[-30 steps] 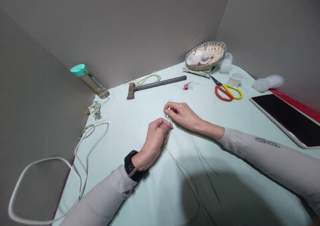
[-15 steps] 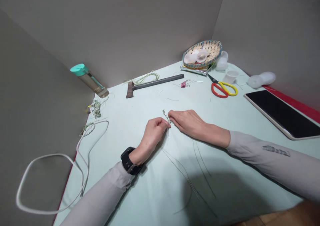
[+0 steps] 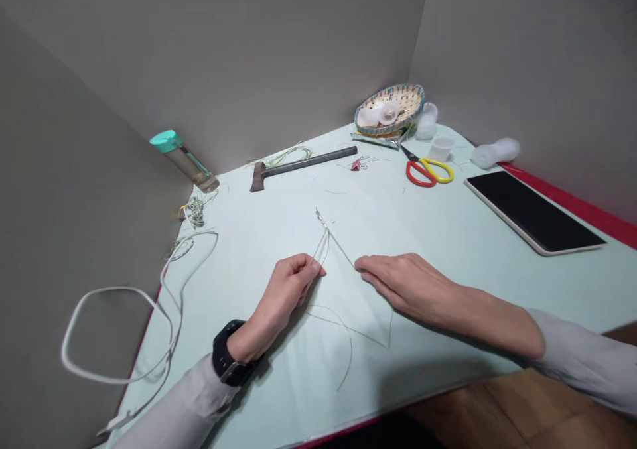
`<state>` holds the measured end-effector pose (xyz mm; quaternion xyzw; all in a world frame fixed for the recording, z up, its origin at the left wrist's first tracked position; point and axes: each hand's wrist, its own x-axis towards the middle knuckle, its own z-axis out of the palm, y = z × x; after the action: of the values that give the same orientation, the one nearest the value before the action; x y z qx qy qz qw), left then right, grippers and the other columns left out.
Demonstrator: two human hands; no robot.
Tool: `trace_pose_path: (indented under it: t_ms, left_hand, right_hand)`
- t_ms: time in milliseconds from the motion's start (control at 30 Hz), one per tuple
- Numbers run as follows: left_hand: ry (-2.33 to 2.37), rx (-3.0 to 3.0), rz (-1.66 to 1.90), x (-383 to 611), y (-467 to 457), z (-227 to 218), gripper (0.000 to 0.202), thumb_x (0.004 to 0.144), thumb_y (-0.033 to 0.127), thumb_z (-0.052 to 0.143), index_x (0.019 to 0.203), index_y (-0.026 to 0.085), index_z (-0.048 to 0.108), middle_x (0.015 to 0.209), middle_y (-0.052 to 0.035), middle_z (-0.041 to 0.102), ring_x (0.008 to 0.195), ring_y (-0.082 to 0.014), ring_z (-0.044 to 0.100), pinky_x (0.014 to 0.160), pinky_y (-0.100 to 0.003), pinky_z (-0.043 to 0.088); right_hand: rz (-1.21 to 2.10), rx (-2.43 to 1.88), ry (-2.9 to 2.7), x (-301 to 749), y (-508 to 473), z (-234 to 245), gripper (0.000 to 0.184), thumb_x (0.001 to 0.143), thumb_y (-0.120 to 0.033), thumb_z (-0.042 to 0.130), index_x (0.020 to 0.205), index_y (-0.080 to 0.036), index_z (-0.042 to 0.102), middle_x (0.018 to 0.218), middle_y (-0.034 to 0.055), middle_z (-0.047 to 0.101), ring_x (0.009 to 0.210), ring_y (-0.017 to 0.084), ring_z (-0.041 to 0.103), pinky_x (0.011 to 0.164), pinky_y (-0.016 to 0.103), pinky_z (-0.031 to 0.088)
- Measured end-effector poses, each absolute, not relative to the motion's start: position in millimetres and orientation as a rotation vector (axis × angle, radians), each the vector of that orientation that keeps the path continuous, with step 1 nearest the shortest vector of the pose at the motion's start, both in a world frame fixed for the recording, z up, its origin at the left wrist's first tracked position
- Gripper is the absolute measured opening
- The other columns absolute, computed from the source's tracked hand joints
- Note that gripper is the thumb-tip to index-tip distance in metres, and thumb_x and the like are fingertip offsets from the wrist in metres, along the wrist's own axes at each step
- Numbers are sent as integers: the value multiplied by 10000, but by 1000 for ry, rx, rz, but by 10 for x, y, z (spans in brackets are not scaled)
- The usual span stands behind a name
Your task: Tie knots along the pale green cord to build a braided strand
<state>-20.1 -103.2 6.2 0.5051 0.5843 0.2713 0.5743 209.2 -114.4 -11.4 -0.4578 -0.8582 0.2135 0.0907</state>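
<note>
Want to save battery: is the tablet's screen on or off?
Off: the tablet shows a uniformly black screen, no image.

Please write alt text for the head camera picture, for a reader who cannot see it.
Two bare hands, the left hand and the right hand, each pinch thin green strands that meet in a small plaited tip over a pale green table. Behind lie a hatchet-like tool, red-and-yellow scissors, a tablet and a woven basket.

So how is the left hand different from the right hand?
The left hand is curled up, pinching strands; the right hand lies flatter, fingers stretched out, pinching a single one. The left wrist wears a black watch; the right wrist is bare. Both hold strands that meet at one twisted tip.
</note>
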Motion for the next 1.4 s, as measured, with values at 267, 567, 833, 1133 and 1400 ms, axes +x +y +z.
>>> trace_pose_path:
  t_ms: [267, 567, 833, 1133, 1400]
  left_hand:
    - [1320, 1048, 507, -373, -1497, 157, 265, 895, 392, 606, 873, 129, 635, 504, 97, 340, 434, -51, 198, 423, -224, 123]
    - [1514, 1224, 530, -649, -1705, 302, 392, 920, 520, 590, 1184, 233, 553, 691, 55, 523, 488, -89, 383, 425, -200, 304]
    - [2027, 2459, -11, -764, -1872, 225, 360, 1003, 401, 450, 1191, 165, 647, 1211, -192, 665, 1007, -389, 679, 760, -537, 569]
    - [1219, 3028, 21, -348, -1548, 38, 473, 1061, 285, 423, 1503, 116, 444, 1563, -176, 488, 1476, -303, 423, 1192, -570, 372]
    - [1005, 2943, 90, -323, -1790, -30, 554, 1055, 397, 401, 1523, 102, 436, 1600, -127, 434, 1528, -242, 318, 1190, -402, 408]
  right_hand:
    - [864, -1319, -2409, 2476, -1380, -62, 306, 1055, -335, 351, 989, -218, 625, 831, 9, 677, 735, 157, 623, 699, 301, 432]
    - [803, -1332, -2361, 2805, -1454, -88, 282, 1061, -393, 382, 1081, -228, 610, 907, 10, 681, 779, 155, 626, 737, 316, 465]
    - [-195, -1020, -2631, 2687, -1379, -211, 257, 1017, -158, 410, 1084, -133, 657, 1245, 156, 666, 1070, 307, 616, 873, 493, 455]
    - [176, -548, -2815, 2280, -1391, -336, 617, 992, -463, 543, 1428, -29, 504, 1475, 185, 563, 1423, 296, 453, 1195, 525, 333]
    - [174, -528, -2771, 2582, -1578, -309, 745, 918, -425, 638, 1515, -30, 431, 1579, 111, 454, 1485, 226, 375, 1125, 356, 473]
